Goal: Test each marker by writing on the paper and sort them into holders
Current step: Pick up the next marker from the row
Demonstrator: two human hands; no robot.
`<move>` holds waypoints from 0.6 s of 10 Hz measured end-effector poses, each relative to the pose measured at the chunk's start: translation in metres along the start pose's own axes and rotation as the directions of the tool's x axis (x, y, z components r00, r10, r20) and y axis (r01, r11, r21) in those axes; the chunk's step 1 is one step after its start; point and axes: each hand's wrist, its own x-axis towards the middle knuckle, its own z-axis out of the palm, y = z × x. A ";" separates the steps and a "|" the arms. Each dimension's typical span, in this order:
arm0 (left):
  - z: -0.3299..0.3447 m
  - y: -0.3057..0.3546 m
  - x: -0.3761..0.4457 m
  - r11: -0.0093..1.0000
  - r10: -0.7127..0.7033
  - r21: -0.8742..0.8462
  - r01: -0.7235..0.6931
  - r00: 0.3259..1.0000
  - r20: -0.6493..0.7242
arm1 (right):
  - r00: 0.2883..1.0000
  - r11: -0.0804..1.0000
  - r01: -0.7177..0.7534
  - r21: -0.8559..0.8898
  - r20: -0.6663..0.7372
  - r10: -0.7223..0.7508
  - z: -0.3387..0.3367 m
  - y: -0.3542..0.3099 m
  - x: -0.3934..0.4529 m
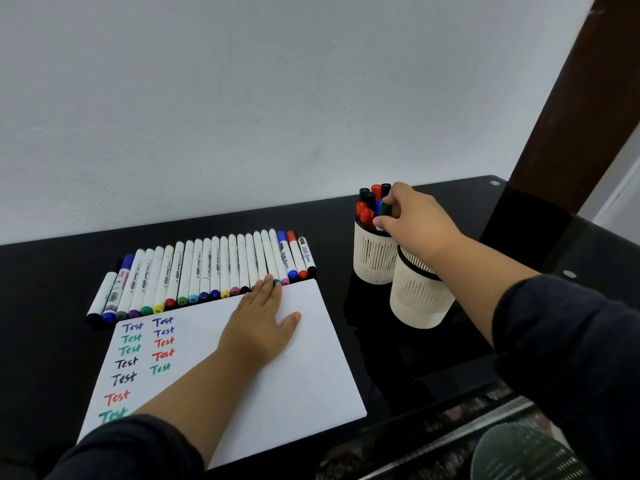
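head view looks forward and down, close over a black table [52,271].

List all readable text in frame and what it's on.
"Test": handwritten thirteen times on the paper, in blue, green, black and red.
Script print on the barrels of the right-end markers: too blurred to read.
Print on the row of white markers: too small to read.
Label on the blue-capped marker at the left: unreadable.
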 end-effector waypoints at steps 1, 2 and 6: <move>0.000 0.000 0.000 1.000 -0.004 0.005 0.004 1.000 0.002 | 1.000 1.000 -0.003 0.012 0.006 0.003 0.000 -0.001 0.002; -0.001 0.000 0.000 1.000 -0.003 0.005 0.003 1.000 -0.001 | 0.999 1.000 0.018 -0.015 0.034 -0.017 0.001 -0.001 0.002; -0.001 0.000 -0.001 1.000 0.007 -0.005 -0.007 1.000 0.011 | 0.993 0.978 0.065 -0.197 0.111 -0.044 0.003 -0.009 -0.002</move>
